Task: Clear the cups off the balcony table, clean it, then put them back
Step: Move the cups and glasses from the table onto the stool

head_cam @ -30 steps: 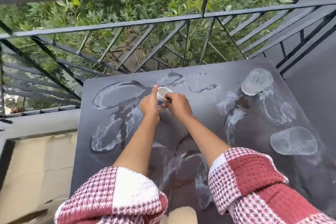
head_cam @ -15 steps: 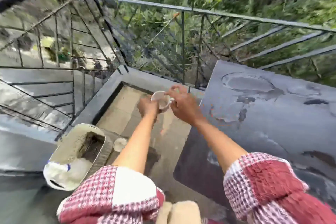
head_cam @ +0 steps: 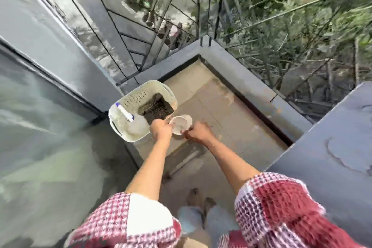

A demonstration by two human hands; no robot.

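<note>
A small white cup (head_cam: pixel 179 125) is held between my left hand (head_cam: pixel 161 131) and my right hand (head_cam: pixel 198 132), low over the balcony floor beside a white perforated basket (head_cam: pixel 128 97). A second white cup (head_cam: pixel 188 118) stands on the floor just behind the held one. The basket holds a dark cloth (head_cam: pixel 156 109) and a white bottle with a blue cap (head_cam: pixel 124 112). The dark balcony table (head_cam: pixel 330 159), wet with pale smears, is at the right edge.
A black metal railing (head_cam: pixel 219 4) runs along the low grey ledge (head_cam: pixel 241 78) around the floor corner. A glass door (head_cam: pixel 40 117) fills the left side. My feet (head_cam: pixel 199 203) stand on the tan tiles. Green foliage lies beyond the railing.
I turned left from the table and lowered the cup held in both hands, from above the tabletop down to the floor beside the basket and the other cup.
</note>
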